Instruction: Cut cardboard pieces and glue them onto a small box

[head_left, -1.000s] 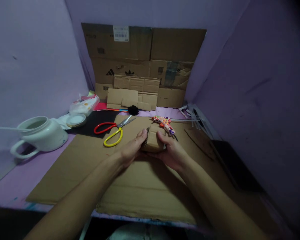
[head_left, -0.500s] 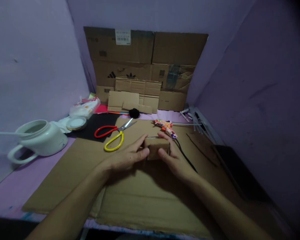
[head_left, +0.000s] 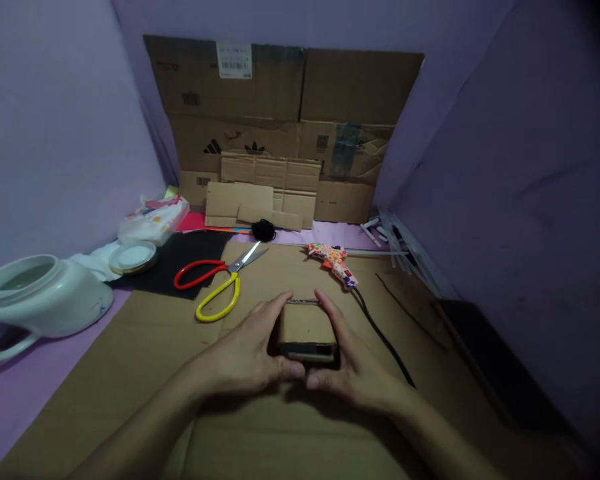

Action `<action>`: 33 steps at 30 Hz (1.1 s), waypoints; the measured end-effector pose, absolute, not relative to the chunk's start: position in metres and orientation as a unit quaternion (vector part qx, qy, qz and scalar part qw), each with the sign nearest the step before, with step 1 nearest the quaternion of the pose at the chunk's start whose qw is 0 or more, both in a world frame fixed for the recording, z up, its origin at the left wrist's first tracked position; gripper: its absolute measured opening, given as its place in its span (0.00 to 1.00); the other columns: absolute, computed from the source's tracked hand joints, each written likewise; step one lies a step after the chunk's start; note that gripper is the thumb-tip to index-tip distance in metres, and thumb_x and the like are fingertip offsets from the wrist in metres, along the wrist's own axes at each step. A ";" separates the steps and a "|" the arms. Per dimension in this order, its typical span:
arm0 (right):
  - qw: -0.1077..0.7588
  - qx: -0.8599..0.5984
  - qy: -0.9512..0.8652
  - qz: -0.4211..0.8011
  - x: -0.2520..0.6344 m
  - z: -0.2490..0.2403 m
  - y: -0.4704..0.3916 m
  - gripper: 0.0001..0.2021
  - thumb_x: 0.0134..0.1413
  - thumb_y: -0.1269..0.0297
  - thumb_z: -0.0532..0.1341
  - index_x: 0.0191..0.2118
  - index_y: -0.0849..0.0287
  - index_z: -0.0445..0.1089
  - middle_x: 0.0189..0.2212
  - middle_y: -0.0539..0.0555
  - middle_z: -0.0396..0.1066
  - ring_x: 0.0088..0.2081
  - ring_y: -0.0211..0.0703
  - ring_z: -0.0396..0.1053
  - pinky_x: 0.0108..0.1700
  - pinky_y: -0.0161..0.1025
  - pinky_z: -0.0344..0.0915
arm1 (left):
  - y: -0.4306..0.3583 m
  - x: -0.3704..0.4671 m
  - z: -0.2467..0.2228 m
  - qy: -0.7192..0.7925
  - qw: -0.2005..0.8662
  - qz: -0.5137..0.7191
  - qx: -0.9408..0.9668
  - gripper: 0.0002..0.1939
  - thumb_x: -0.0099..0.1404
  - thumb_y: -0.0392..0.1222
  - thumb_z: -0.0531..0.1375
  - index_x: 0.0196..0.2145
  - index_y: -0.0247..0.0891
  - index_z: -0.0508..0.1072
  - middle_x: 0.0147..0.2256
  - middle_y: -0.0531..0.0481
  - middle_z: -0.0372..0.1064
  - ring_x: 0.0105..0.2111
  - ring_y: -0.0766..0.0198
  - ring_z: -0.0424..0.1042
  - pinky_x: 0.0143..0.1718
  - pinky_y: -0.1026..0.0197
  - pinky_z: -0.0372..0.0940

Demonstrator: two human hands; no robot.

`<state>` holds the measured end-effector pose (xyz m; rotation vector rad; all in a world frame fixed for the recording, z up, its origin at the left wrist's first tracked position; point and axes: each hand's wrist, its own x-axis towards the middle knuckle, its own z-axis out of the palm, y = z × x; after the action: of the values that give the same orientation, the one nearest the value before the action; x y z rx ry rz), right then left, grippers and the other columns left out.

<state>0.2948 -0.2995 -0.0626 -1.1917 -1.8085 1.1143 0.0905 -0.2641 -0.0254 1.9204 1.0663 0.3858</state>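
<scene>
A small cardboard box (head_left: 308, 325) sits between my two hands over the cardboard sheet (head_left: 250, 427), its near side showing a dark opening. My left hand (head_left: 253, 350) wraps round its left side, fingertips at the far edge and thumb at the near edge. On the right side, my right hand (head_left: 353, 357) grips it the same way. The thumbs nearly meet in front of the box. Beyond my hands lie open scissors (head_left: 230, 270) with one red and one yellow handle, and a flower-patterned glue gun (head_left: 334, 261) with a black cord.
A white pot (head_left: 45, 300) and a round lid (head_left: 133, 255) stand at the left. Black yarn (head_left: 264, 231) lies at the back, before cardboard pieces (head_left: 240, 203) leaning on a large cardboard panel (head_left: 360, 87). A dark flat object (head_left: 495, 360) is at the right, near clear sticks (head_left: 405, 240).
The box has come nearer and tipped, so its top and dark near opening now show. Both hands moved nearer with it, thumbs now lower. The view has shifted slightly.
</scene>
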 end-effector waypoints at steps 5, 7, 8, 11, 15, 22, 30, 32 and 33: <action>0.317 -0.468 -0.761 0.318 0.299 -0.067 -0.299 0.53 0.43 0.59 0.68 0.66 0.54 0.30 0.64 0.64 0.44 0.64 0.56 0.46 0.61 0.55 0.49 | -0.268 0.091 -0.031 0.436 0.410 0.147 0.788 0.55 0.48 0.53 0.67 0.65 0.39 0.41 0.62 0.37 0.48 0.60 0.46 0.51 0.58 0.46 0.51; 0.296 -0.467 -0.795 0.250 0.300 -0.070 -0.300 0.52 0.43 0.62 0.67 0.66 0.53 0.30 0.64 0.65 0.45 0.63 0.59 0.46 0.61 0.58 0.48 | -0.269 0.092 -0.036 0.433 0.377 0.150 0.805 0.53 0.51 0.54 0.65 0.65 0.40 0.39 0.62 0.37 0.46 0.61 0.46 0.49 0.59 0.45 0.50; 0.287 -0.468 -0.805 0.225 0.300 -0.072 -0.300 0.52 0.44 0.62 0.67 0.66 0.53 0.29 0.63 0.65 0.45 0.63 0.60 0.46 0.61 0.60 0.48 | -0.270 0.093 -0.039 0.433 0.359 0.149 0.813 0.52 0.52 0.53 0.64 0.64 0.39 0.39 0.63 0.36 0.45 0.61 0.46 0.48 0.59 0.44 0.49; 0.269 -0.480 -0.810 0.204 0.297 -0.074 -0.303 0.54 0.45 0.62 0.66 0.65 0.53 0.23 0.63 0.67 0.45 0.63 0.64 0.45 0.59 0.65 0.47 | -0.270 0.096 -0.044 0.439 0.321 0.155 0.825 0.47 0.54 0.48 0.63 0.63 0.37 0.41 0.61 0.35 0.48 0.60 0.48 0.51 0.58 0.45 0.50; 0.234 -0.503 -0.800 0.229 0.302 -0.067 -0.307 0.60 0.41 0.65 0.69 0.65 0.54 0.17 0.65 0.69 0.40 0.64 0.66 0.40 0.59 0.67 0.48 | -0.270 0.098 -0.044 0.436 0.316 0.176 0.824 0.39 0.55 0.43 0.61 0.60 0.40 0.47 0.56 0.38 0.56 0.56 0.50 0.57 0.56 0.46 0.55; 0.233 -0.599 -0.716 0.272 0.351 -0.024 -0.268 0.23 0.48 0.63 0.60 0.52 0.58 0.68 0.47 0.62 0.72 0.47 0.56 0.70 0.48 0.52 0.66 | -0.271 0.098 -0.044 0.447 0.346 0.147 0.812 0.40 0.49 0.36 0.59 0.59 0.40 0.47 0.57 0.37 0.54 0.57 0.45 0.54 0.56 0.41 0.52; 0.257 -0.759 -0.537 0.263 0.338 -0.028 -0.175 0.10 0.33 0.59 0.70 0.22 0.56 0.71 0.17 0.51 0.68 0.28 0.49 0.71 0.27 0.37 0.62 | -0.270 0.099 -0.050 0.424 0.326 0.163 0.829 0.42 0.49 0.32 0.56 0.59 0.42 0.43 0.58 0.37 0.52 0.58 0.45 0.53 0.56 0.39 0.52; 0.274 -0.749 -0.511 0.319 0.332 -0.029 -0.170 0.08 0.35 0.63 0.68 0.20 0.57 0.68 0.13 0.47 0.63 0.22 0.42 0.67 0.23 0.35 0.62 | -0.270 0.099 -0.051 0.423 0.318 0.170 0.831 0.42 0.49 0.32 0.56 0.59 0.42 0.42 0.58 0.37 0.53 0.58 0.46 0.53 0.56 0.40 0.52; 0.287 -0.739 -0.499 0.351 0.329 -0.027 -0.171 0.08 0.37 0.64 0.67 0.21 0.58 0.67 0.13 0.46 0.62 0.20 0.39 0.65 0.22 0.34 0.63 | -0.270 0.100 -0.051 0.424 0.314 0.171 0.832 0.42 0.49 0.31 0.56 0.59 0.42 0.42 0.58 0.38 0.53 0.57 0.47 0.54 0.56 0.40 0.53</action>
<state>0.3294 -0.1705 -0.0272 -1.9729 -1.3329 0.9370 0.0996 -0.2700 -0.0510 2.1933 1.1166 0.4511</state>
